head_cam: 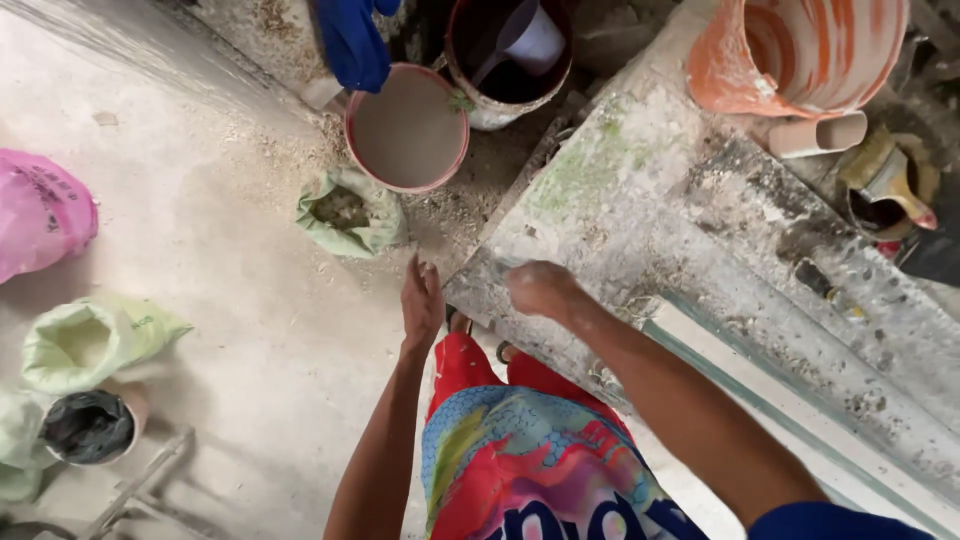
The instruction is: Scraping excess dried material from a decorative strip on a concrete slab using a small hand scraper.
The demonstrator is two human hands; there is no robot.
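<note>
Hovering empty over the concrete slab (700,230), left hand (422,303) fingers straight, right hand (540,288) fingers curled.

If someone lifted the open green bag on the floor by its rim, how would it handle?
The green bag looks soft and crumpled, so it would probably sag. Its mouth gapes over loose contents, so tilting might spill them. It sits apart from the left hand.

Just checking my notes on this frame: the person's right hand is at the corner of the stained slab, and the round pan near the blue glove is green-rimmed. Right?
Not quite. The head view shows the round pan is red-rimmed, not green. The rest holds: the right hand is at the corner of the stained slab, and the pan sits beside the blue glove.
</note>
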